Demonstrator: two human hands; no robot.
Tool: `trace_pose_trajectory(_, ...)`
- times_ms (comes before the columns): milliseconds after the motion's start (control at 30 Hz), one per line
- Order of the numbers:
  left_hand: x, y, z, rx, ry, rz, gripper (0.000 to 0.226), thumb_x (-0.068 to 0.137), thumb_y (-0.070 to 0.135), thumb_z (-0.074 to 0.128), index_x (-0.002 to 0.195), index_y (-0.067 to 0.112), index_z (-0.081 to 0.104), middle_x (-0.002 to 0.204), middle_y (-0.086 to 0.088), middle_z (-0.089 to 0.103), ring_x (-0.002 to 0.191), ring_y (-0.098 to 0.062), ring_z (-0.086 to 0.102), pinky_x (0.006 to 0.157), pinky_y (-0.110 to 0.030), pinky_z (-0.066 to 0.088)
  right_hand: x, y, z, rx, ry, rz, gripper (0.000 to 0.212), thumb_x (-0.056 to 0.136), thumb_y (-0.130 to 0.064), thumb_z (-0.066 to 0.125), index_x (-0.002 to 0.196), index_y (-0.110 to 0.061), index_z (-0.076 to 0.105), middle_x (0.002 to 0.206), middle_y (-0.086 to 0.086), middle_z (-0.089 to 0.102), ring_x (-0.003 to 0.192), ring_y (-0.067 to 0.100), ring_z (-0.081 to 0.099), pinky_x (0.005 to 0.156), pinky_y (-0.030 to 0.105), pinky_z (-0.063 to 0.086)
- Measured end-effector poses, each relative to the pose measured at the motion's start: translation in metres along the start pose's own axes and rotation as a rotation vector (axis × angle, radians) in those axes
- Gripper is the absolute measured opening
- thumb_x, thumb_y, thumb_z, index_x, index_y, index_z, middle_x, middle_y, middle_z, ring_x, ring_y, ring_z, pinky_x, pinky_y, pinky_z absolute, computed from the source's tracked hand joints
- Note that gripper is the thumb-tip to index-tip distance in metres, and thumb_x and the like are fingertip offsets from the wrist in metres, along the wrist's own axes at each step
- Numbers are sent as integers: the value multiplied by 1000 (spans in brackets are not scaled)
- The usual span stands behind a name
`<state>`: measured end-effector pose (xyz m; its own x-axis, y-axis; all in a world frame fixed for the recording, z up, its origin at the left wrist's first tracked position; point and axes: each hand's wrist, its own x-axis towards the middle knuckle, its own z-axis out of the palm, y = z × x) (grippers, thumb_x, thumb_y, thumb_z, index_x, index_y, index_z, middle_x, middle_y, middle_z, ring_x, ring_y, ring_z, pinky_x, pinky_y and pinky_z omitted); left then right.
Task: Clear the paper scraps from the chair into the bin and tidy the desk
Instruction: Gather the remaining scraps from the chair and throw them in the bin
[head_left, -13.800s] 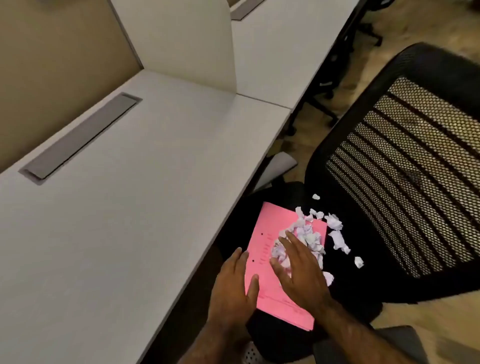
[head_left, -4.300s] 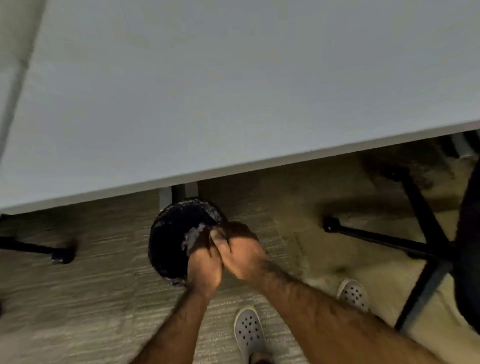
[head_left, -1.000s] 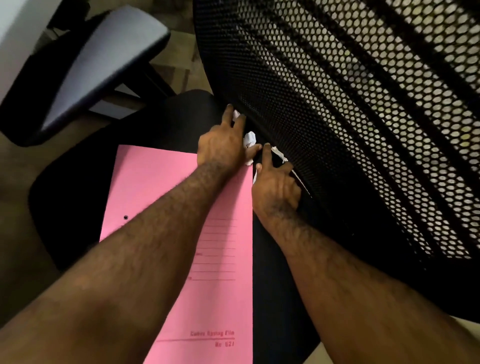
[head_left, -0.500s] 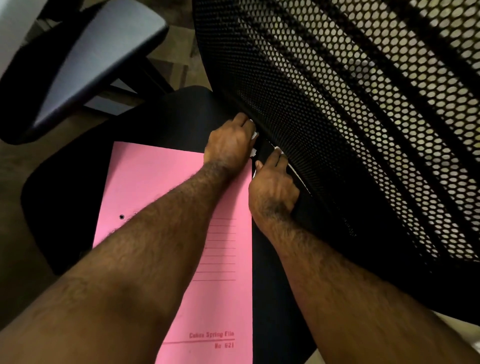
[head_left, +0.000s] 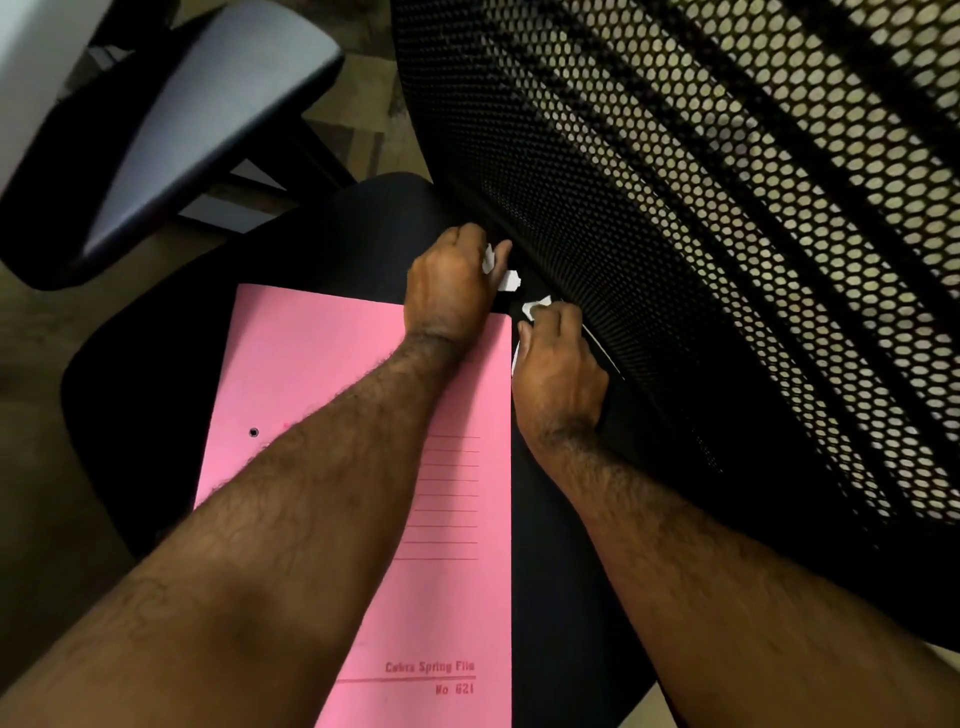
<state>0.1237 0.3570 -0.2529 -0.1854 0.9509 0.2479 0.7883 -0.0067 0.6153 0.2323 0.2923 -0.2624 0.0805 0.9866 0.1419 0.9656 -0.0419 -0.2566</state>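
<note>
A pink file folder (head_left: 311, 374) lies flat on the black chair seat (head_left: 156, 364). Both my hands work at the seat's back edge, under the mesh backrest (head_left: 675, 208). My left hand (head_left: 452, 291) is curled shut around white paper scraps (head_left: 506, 278) that poke out by its thumb. My right hand (head_left: 558, 358) is closed on another white scrap (head_left: 535, 307) at its fingertips. Any other scraps in the gap behind the seat are hidden by my hands.
The chair's grey armrest (head_left: 171, 124) juts out at the upper left. A corner of the white desk (head_left: 31, 62) shows at the far left. Carpeted floor (head_left: 31, 467) lies below the seat on the left. The bin is out of view.
Both hands have closed tighter on the scraps at the backrest gap; the left fingers, spread a second ago, are now curled. The view has shifted slightly.
</note>
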Motion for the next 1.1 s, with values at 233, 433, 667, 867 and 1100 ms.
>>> trace_pose_trajectory(233,-21,-10,-36,-196,279,-280,36,86,32,64,69,3,54,68,-14,61,62,-26,54,60,-31,34,5,8,5,-76,-2,-136,19,94,-30,54,94,-12,58,85,8,59,60,21,58,43,31,47)
trace_pose_trajectory(433,-73,-20,-76,-259,323,-404,36,87,39,62,66,13,48,60,0,59,57,-19,55,55,-34,45,6,8,7,-126,-32,-146,26,94,-31,54,96,-6,61,89,13,60,63,26,61,46,32,45)
trace_pose_trajectory(667,-118,-23,-95,-325,264,-441,32,88,32,63,67,14,46,56,17,64,66,-15,68,61,-38,53,6,8,0,-64,-14,-122,27,95,-31,46,116,-14,40,91,14,68,72,35,66,57,39,51)
trace_pose_trajectory(867,-139,-29,-113,-221,280,-421,32,88,30,65,66,15,46,58,13,58,55,-8,54,54,-12,39,6,11,5,-195,-65,-208,31,100,-38,36,107,-10,49,101,18,59,72,40,63,52,39,39)
trace_pose_trajectory(1100,-172,-44,-143,-329,311,-655,31,89,33,64,73,9,53,69,-3,66,66,-14,67,57,-30,54,7,9,-6,-124,7,20,44,101,-29,35,97,9,58,98,33,64,88,51,62,71,51,49)
